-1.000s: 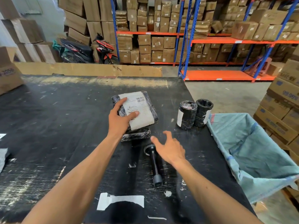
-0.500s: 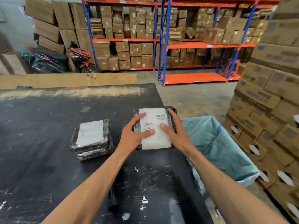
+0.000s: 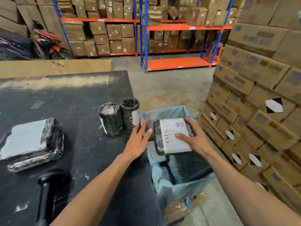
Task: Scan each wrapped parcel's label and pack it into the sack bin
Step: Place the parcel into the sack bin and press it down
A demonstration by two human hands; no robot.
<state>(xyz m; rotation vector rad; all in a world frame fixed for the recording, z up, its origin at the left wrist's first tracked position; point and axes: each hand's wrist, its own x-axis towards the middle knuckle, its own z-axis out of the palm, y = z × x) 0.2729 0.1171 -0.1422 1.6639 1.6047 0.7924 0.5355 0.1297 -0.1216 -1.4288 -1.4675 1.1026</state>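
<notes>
Grip: right hand (image 3: 194,141) has the flat parcel (image 3: 172,136), thumb lying across the white label and fingers wrapped round the far edge. So it's carrying it solo.

Other hand: left hand (image 3: 138,142) is loose, fingers spread and straight, holding nothing. It sits just beside the parcel's left edge, over the table corner, not touching it as far as I can see.

Parcel spot: it's up in the air right over the mouth of the sack bin (image 3: 164,180), label side up, barcode toward the far end. Tilted a little, near edge lower.

Sack bin: pale blue-green sack, open at the top, standing hard against the right edge of the table (image 3: 73,98). Inside looks dark, can't really tell what's in there.

On the table: a second flat wrapped parcel (image 3: 32,144) lies well off to the left, white label up. Two black wrapped rolls (image 3: 119,118) stand upright side by side near the right edge, touching each other, close to the sack.

Scanner: a black handheld scanner (image 3: 48,191) lies on the table at the near left, pretty blurry.

Background: cardboard cartons (image 3: 254,98) stacked high on the right just past the bin, orange and blue shelving (image 3: 177,28) full of boxes behind, a motorbike (image 3: 44,41) parked far left.
</notes>
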